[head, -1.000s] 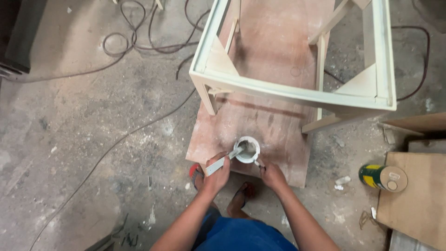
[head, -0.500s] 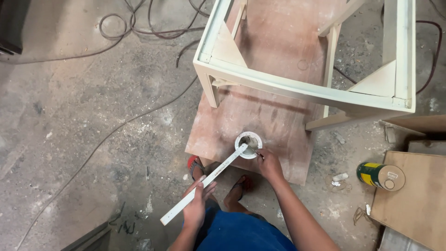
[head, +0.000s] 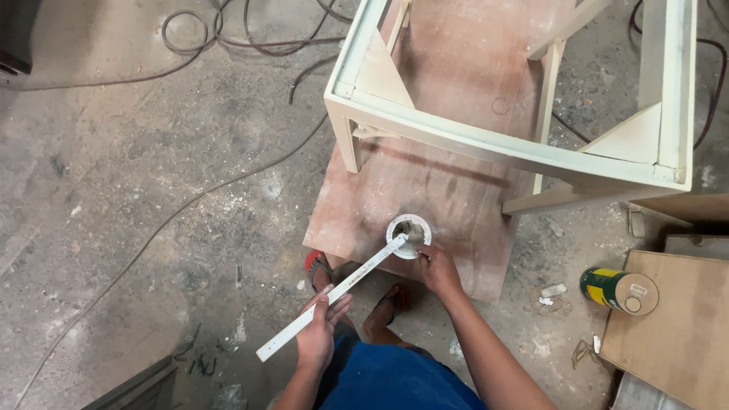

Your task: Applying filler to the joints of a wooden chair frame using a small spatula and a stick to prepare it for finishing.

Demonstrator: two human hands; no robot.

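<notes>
A small round white can stands open on a reddish plywood board on the floor. My right hand grips the can's near rim. My left hand holds a long flat white stick near its middle. The stick slants up to the right, and its far tip rests inside the can's mouth. What is in the can is hard to make out.
A pale green wooden frame stands on the board behind the can. A green and yellow tin lies at the right beside plywood sheets. Cables trail over the dusty concrete. My sandalled feet are at the board's near edge.
The left hand went from a short tool at the can to holding the long white stick lower left. The stick's tip stays in the can, and the camera has come closer.
</notes>
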